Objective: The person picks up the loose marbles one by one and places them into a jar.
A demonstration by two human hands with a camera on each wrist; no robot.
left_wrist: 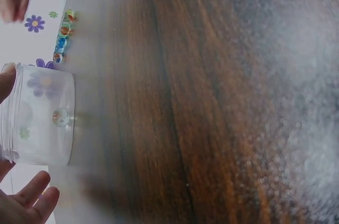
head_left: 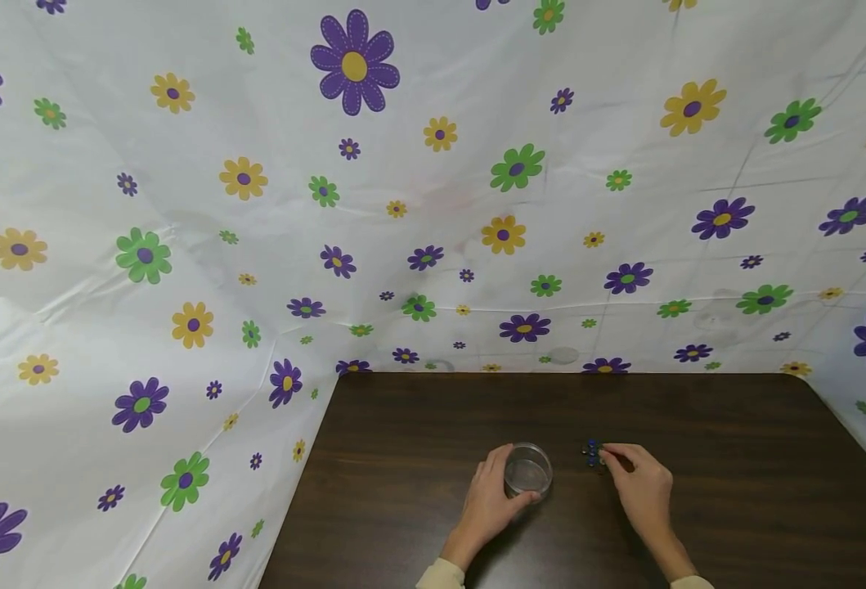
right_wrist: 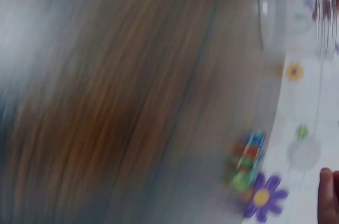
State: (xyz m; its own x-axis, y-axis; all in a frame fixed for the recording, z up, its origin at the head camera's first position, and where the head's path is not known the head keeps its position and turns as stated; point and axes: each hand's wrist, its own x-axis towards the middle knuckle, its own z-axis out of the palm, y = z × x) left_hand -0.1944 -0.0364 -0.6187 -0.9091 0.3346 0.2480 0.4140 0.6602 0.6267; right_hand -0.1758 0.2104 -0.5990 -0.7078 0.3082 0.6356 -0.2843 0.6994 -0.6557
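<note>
My left hand (head_left: 487, 495) grips a clear round jar (head_left: 540, 493) by its rim, thumb on the near side and fingers on the far side. The jar stands upright on the dark table, its mouth uncovered. In the left wrist view, one glass marble (left_wrist: 61, 117) shows through the wall near the base. To the right of the jar lies a small cluster of coloured glass marbles (head_left: 591, 452). My right hand (head_left: 644, 487) reaches over them, its thumb and index fingertips close together at the cluster's right edge. No marble shows between those fingers in the left wrist view.
The dark wood-grain table (head_left: 418, 425) extends around both hands. A white sheet with printed flowers (head_left: 433, 204) hangs behind the table and along its left and right sides. The right wrist view is blurred.
</note>
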